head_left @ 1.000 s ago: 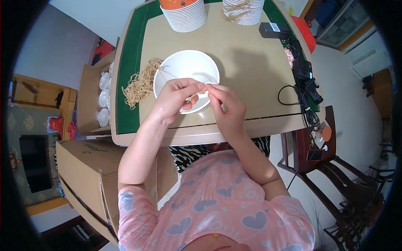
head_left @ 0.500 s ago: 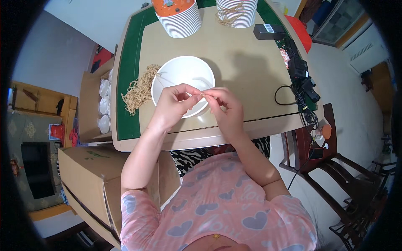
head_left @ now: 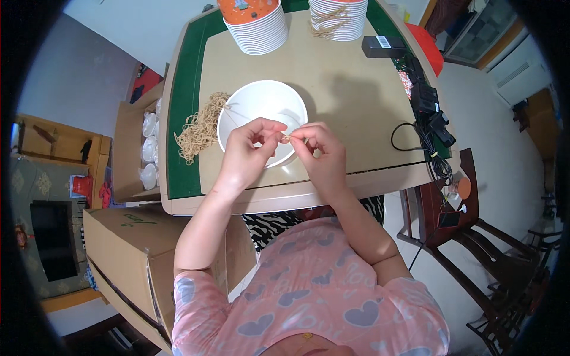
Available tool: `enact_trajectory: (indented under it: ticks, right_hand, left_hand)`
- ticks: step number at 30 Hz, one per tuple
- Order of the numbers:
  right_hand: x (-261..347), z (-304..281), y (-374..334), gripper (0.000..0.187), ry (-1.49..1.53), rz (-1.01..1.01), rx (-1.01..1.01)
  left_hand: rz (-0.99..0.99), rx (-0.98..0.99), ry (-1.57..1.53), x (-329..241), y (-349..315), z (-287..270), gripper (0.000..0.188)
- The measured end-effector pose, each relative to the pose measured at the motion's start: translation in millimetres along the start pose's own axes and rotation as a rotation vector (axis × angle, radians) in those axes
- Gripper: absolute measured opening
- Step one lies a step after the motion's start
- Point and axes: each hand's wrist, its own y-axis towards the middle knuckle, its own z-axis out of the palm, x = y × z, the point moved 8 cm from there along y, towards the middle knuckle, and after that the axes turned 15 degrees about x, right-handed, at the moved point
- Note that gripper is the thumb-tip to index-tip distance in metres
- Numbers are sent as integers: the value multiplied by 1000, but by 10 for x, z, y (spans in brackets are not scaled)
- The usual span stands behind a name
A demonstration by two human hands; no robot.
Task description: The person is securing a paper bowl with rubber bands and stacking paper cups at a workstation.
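My left hand (head_left: 244, 153) and my right hand (head_left: 323, 155) meet over the near part of a white round tub (head_left: 258, 98). Thumb and forefinger of each hand are pinched on a short bit of tan string (head_left: 285, 138), its shape mostly hidden by the fingertips. A thin strand lies over the tub's left rim. Left of the tub, a loose tangled pile of tan strings (head_left: 200, 132) rests on the table, touching or nearly touching it.
Beyond the tub stand a stack of orange-topped paper buckets (head_left: 256, 32) and a second stack (head_left: 338, 24) with tan strings across it. Black power adapters (head_left: 424, 98) and cables line the right edge. Cardboard boxes (head_left: 127, 237) and a wooden chair (head_left: 451, 207) flank the table.
My fingertips have drawn slightly apart, showing more of the string between them. The whole view has shifted a little; the tub and pile stay in place.
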Motion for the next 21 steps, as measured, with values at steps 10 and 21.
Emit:
enact_trajectory:
  ticks: [10,21]
  right_hand:
    - [13,1,15,9,-37,-11,-7]
    - [120,64,6,22,-151,68,90]
  left_hand:
    - [44,-76,193,18,-47,2,11]
    - [109,-198,317,-86,-160,-97,6]
